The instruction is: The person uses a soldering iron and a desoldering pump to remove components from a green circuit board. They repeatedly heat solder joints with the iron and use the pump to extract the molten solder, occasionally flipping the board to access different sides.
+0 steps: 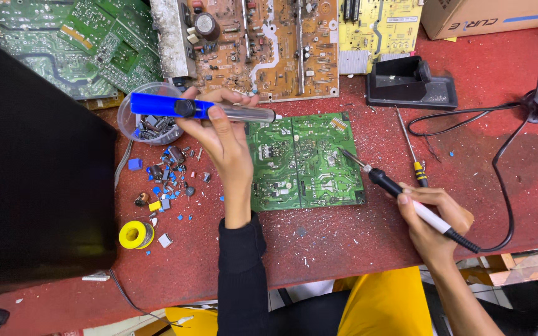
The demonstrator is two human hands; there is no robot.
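A blue pump [200, 110] is gripped in the left hand [225, 140] over the green board [303, 162]; an iron [406, 199] is clasped by the right hand's [434, 227] fingers, tip on the board.

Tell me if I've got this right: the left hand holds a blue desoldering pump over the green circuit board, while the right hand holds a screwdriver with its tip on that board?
Not quite. The head view shows the right hand holding a corded soldering iron, not a screwdriver; a yellow-handled screwdriver lies untouched on the red table. The rest stands: the left hand holds the blue desoldering pump over the green circuit board.
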